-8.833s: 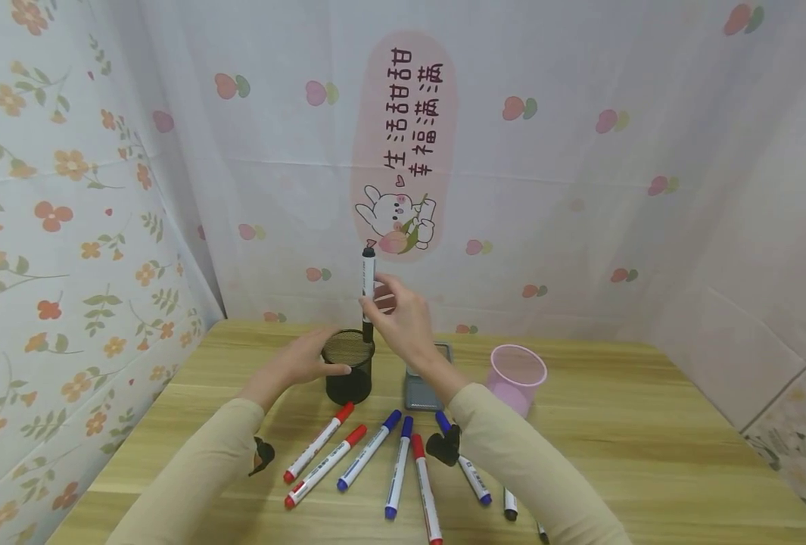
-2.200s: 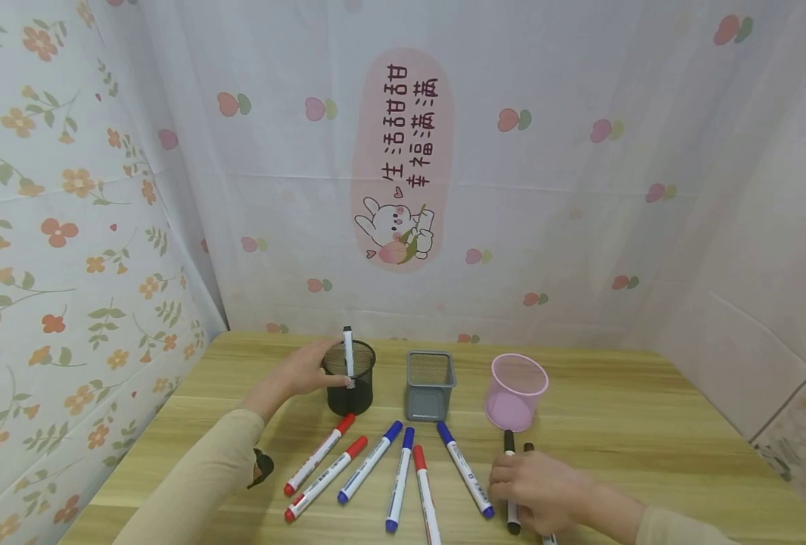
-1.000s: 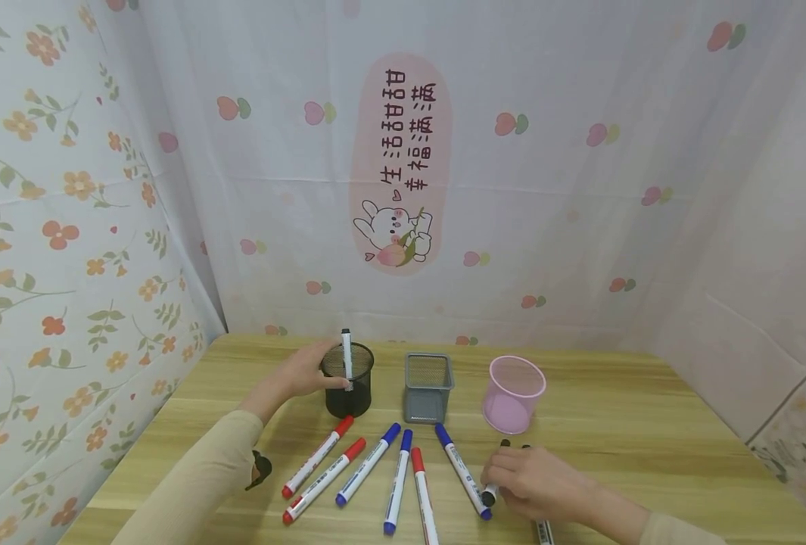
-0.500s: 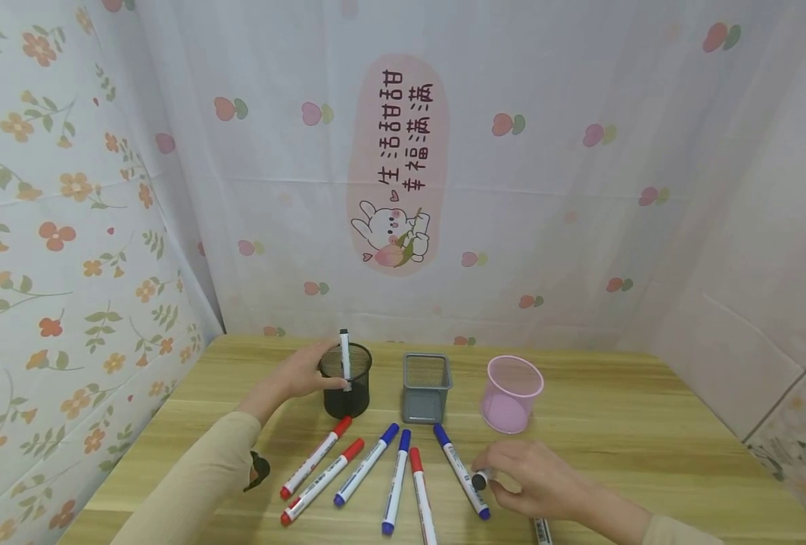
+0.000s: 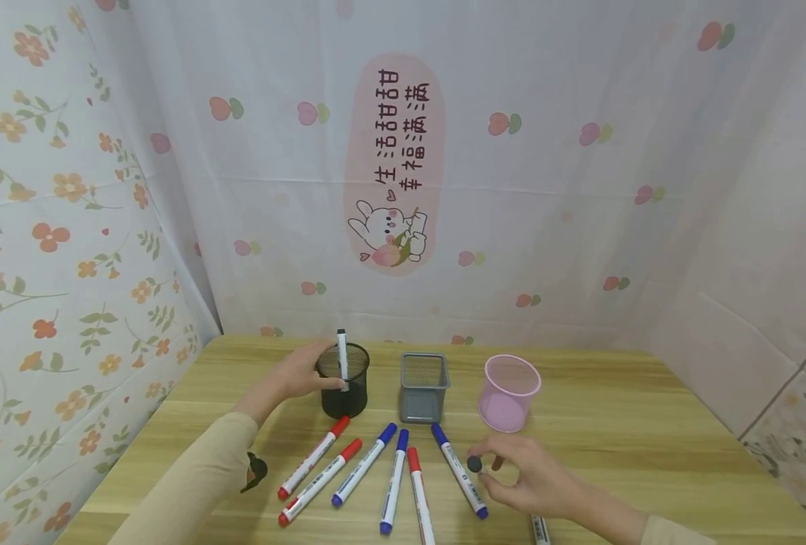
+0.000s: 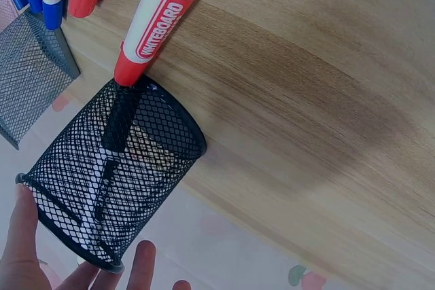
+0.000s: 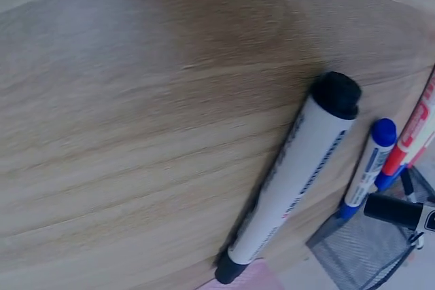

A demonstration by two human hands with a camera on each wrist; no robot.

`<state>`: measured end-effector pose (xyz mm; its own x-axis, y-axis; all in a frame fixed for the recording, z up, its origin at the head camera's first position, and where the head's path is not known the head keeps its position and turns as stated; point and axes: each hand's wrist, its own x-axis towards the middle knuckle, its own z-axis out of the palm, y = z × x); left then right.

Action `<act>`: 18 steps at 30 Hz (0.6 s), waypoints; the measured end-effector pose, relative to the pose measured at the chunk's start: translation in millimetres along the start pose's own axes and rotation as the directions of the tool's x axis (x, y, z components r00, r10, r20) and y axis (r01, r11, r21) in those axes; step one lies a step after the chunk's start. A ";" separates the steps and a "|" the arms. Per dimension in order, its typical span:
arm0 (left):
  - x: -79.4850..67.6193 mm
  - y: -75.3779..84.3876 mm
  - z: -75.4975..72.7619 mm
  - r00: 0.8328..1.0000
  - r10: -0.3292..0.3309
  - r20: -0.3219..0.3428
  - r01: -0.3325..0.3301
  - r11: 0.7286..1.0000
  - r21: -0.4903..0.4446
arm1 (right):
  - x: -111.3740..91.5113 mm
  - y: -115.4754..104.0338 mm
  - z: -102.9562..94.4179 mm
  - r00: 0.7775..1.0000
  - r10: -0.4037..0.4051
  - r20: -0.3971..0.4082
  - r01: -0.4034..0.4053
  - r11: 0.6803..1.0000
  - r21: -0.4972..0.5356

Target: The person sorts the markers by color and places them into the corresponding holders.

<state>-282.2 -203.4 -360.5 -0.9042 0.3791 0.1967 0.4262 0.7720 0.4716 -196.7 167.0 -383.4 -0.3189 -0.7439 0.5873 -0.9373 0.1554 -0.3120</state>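
At the left of the head view my left hand (image 5: 300,372) grips the rim of a round black mesh pen holder (image 5: 348,401), thumb in front. One black-capped whiteboard marker (image 5: 343,352) leans inside it. My right hand (image 5: 535,477), front right, pinches another black marker (image 5: 474,463) between thumb and fingers, its round dark end toward the head camera and most of its barrel hidden. Under that hand a further black marker (image 7: 292,174) lies on the table. The right wrist view shows the held marker's black end (image 7: 394,210) at its right edge.
A square grey mesh holder (image 5: 423,405) and a round pink holder (image 5: 505,412) stand in line with the black one. In front lie several red markers (image 5: 321,481) and blue markers (image 5: 392,484) on the wooden table (image 5: 634,439). A patterned curtain (image 5: 552,189) hangs behind.
Earlier my right hand held a black marker over the black pen holder; that marker now stands inside. The right hand has since gone right, picked up another black marker and tilted it up. Left hand stays.
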 end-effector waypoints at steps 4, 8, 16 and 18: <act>-0.5 -0.3 0.0 1.000 0.002 -0.004 -0.002 1.000 -0.001 | 0.9 -1.4 1.0 0.999 0.017 -0.033 -0.016 1.000 0.026; -0.9 -1.1 0.7 1.000 0.008 -0.005 -0.008 1.000 -0.005 | 4.4 -6.1 2.6 0.997 0.049 -0.066 -0.045 0.997 0.060; -0.4 -1.5 -0.1 1.000 0.000 0.000 0.000 1.000 0.010 | 23.6 -30.6 -0.7 0.987 0.118 -0.112 -0.101 0.984 0.149; -0.2 -1.7 -0.2 1.000 -0.003 0.000 0.003 1.000 0.019 | 28.6 -35.4 -2.3 0.986 0.111 -0.120 -0.091 0.982 0.165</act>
<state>-282.8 -204.9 -361.2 -0.9053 0.3771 0.1954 0.4243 0.7826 0.4556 -173.0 141.7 -353.8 -0.4360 -0.6385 0.6343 -0.8683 0.1131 -0.4829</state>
